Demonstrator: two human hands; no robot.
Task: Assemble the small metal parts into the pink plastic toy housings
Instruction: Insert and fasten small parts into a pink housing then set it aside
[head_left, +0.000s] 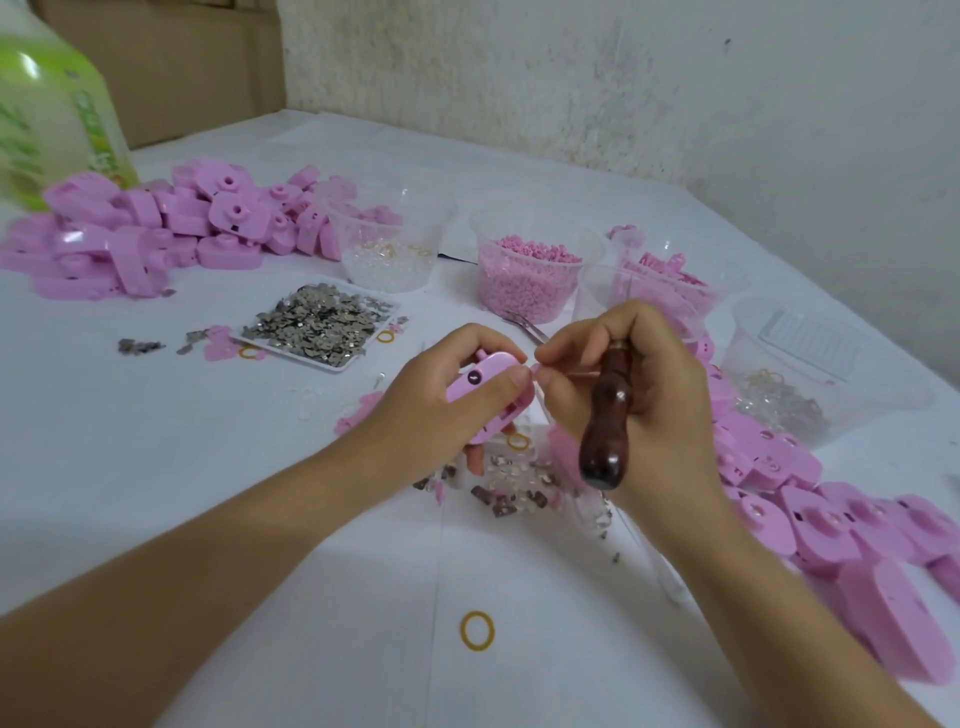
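Closest to me are the two bare forearms, reaching in from the bottom edge, with a yellow rubber band lying on the white worktop between them. Further out, the left hand grips one pink housing lifted clear of the worktop, thumb across its top face and fingers curled under it. The right hand is closed round a wooden-handled tool, the handle pointing back toward me, while its thumb and forefinger pinch something small and pink against the housing's right edge. I cannot tell whether a metal part is in that pinch. The supply of metal parts sits in a flat tray well to the left, and more loose metal bits lie scattered just beneath the hands. My worry is the double duty on the right hand: with the tool filling the palm, the fingertip pinch looks weak, and a slip would drop the piece into that scatter, where I judge it would be hard to find. If the left grip lets the housing twist, the piece could seat crooked. The right forearm also runs close beside the heap of housings, so a wide elbow move could knock some off.
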